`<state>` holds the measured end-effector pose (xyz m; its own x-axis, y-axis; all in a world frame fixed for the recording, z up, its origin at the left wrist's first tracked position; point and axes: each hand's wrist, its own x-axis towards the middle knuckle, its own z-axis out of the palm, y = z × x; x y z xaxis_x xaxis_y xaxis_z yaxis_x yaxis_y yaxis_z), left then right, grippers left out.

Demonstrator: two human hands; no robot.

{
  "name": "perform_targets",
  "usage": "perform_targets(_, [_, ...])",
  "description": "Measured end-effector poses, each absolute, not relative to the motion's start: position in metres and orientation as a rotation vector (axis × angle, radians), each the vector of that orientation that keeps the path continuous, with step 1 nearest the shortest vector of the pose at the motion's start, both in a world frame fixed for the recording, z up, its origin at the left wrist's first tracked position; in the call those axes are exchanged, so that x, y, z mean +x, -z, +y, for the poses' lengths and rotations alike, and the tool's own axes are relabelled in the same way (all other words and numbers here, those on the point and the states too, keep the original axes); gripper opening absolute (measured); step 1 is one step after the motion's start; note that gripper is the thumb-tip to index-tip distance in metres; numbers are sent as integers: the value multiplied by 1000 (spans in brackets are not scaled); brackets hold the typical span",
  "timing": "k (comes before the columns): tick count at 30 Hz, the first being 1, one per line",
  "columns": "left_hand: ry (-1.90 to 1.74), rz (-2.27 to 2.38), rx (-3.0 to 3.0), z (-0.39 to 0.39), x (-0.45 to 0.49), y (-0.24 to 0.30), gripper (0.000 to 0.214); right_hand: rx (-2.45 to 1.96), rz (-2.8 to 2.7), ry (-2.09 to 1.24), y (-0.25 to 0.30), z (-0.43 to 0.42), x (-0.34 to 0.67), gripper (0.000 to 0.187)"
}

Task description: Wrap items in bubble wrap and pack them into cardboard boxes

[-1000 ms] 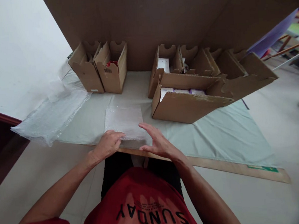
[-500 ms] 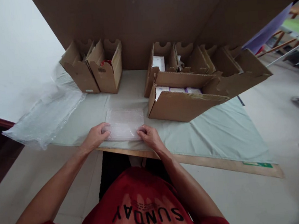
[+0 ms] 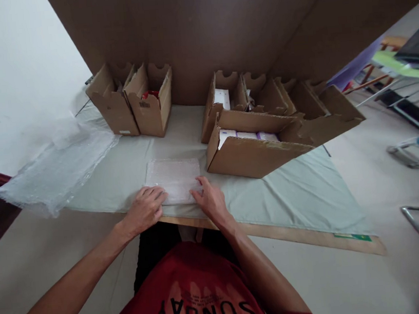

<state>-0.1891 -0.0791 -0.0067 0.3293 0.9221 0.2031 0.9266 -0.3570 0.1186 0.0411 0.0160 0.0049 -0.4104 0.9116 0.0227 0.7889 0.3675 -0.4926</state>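
A small clear bubble-wrap sheet (image 3: 174,177) lies flat on the pale cloth-covered table (image 3: 294,203), near its front edge. My left hand (image 3: 146,211) rests on the sheet's near left corner, fingers curled down onto it. My right hand (image 3: 209,199) lies on the near right corner, fingers pressed flat on the wrap. Neither hand lifts the sheet.
A pile of bubble wrap (image 3: 56,168) hangs over the table's left end. Two open cardboard boxes (image 3: 135,102) stand at the back left. Several more boxes (image 3: 265,123) with white packs fill the back right. A cardboard wall (image 3: 198,26) rises behind. Chair frames stand on the floor at right.
A second ago my right hand hovered open above the sheet; it has come down on the near right corner. Both hands slid slightly toward me along the sheet's near edge.
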Motion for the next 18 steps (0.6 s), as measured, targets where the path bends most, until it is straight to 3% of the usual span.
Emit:
perform_targets(4, [468, -1699, -2553, -74, -193, 12, 40, -978, -2631, -240, -13, -4, 52, 50])
perform_targets(8, [667, -1727, -2503, -70, -196, 10, 31, -806, -2803, -287, -7, 3, 51, 54])
perform_targets(16, [1005, -2422, -2566, -83, -215, -22, 26, -1073, -2441, -1093, -6, 31, 73, 23])
perform_targets(18, [1106, -2656, -2451, -83, -217, -19, 28, -1152, -2244, -1284, 0, 35, 75, 23])
